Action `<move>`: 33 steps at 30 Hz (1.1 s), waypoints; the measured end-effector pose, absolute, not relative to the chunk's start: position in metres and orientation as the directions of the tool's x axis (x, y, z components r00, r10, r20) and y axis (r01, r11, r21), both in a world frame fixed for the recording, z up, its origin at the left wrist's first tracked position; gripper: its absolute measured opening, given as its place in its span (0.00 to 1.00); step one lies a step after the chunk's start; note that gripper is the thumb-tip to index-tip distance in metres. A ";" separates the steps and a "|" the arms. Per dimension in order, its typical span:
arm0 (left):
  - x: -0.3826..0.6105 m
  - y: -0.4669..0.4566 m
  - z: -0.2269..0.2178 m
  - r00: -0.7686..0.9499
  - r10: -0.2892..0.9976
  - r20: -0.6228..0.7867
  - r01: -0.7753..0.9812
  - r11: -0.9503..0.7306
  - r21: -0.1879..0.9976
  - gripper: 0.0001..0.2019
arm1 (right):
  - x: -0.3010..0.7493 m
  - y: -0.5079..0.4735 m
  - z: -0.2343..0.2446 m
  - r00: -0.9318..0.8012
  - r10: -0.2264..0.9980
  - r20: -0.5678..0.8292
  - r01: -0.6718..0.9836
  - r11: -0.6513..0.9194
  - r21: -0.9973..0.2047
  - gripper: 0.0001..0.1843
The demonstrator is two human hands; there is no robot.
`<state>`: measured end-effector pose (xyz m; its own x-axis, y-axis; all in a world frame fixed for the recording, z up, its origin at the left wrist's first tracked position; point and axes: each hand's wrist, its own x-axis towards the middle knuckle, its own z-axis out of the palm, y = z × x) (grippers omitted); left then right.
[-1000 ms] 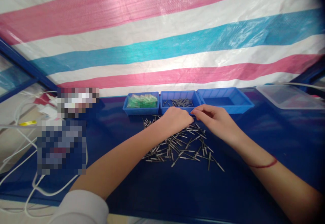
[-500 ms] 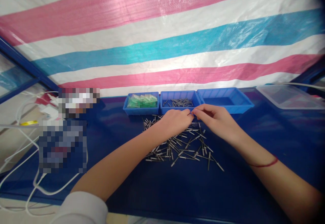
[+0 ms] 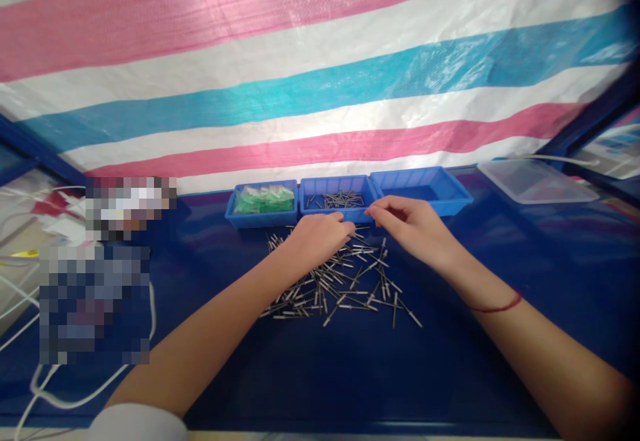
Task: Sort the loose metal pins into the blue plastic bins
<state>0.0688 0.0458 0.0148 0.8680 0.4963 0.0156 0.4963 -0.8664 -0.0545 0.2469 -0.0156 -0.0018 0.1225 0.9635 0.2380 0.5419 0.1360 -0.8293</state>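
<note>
A loose pile of metal pop rivets [image 3: 325, 288] lies on the dark blue tabletop. Over the pile's far edge is my left hand [image 3: 320, 238], palm down with fingers curled in; whatever they hold is hidden. My right hand [image 3: 407, 224] is just to its right, thumb and forefinger pinched together near the front wall of the middle blue bin [image 3: 337, 214]. Anything between those fingertips is too small to make out. A small gap separates the two hands. Inside the middle bin are several more rivets [image 3: 343, 199].
Left of the middle bin, a blue bin [image 3: 263, 219] holds green and clear plastic packets [image 3: 265, 199]. The right blue bin [image 3: 450, 209] shows a bare floor. Farther right lies a translucent plastic lid [image 3: 540, 184]. White cables [image 3: 100, 398] run along the left side. Striped sheeting [image 3: 300, 108] hangs behind.
My fingertips, which met before, have come slightly apart. The view has turned a little to the right, so the bins and pile appear farther left.
</note>
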 end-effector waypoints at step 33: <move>0.047 0.036 -0.001 0.686 0.707 0.171 0.456 -0.601 0.656 0.11 | 0.228 -0.023 -0.018 -0.031 0.963 0.267 0.588 0.233 -0.775 0.15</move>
